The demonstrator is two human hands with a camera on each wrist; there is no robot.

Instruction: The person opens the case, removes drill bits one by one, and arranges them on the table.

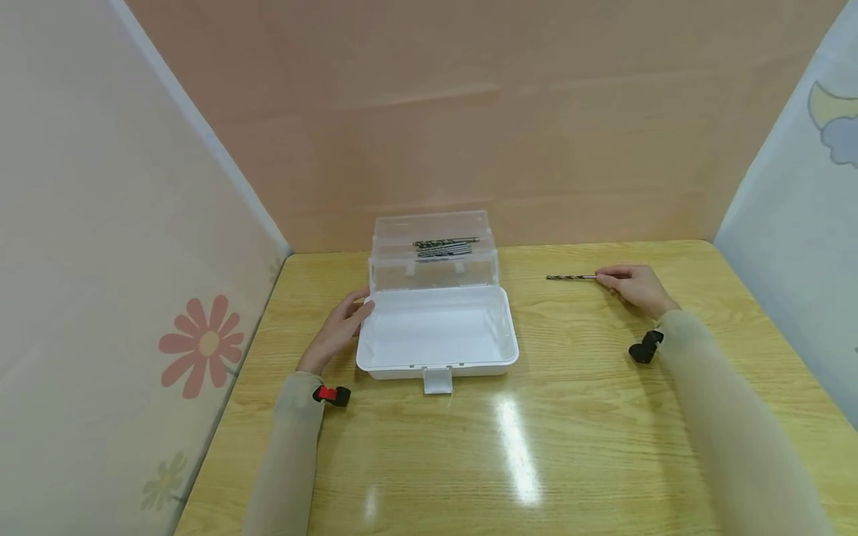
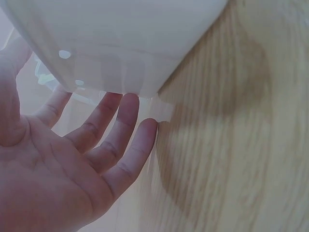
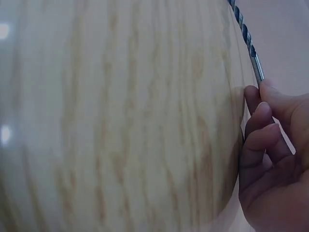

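Observation:
A white plastic box [image 1: 437, 331] stands open on the wooden table [image 1: 570, 417], its clear lid [image 1: 434, 253] raised behind it with several drill bits [image 1: 444, 248] lying in the lid's tray. My left hand [image 1: 338, 327] rests with straight fingers against the box's left side; the left wrist view shows those fingers [image 2: 120, 125] touching the white box wall [image 2: 120, 43]. To the right, my right hand [image 1: 633, 286] pinches the shank end of one drill bit [image 1: 570, 278] lying on the table. The right wrist view shows the drill bit [image 3: 247, 41] held at my fingertips [image 3: 260, 113].
Peach and pale panels wall the table on three sides; the left panel carries a pink flower [image 1: 201, 344]. A latch tab [image 1: 437, 381] sticks out from the box's front. Bare wood lies in front of the box and between the box and my right hand.

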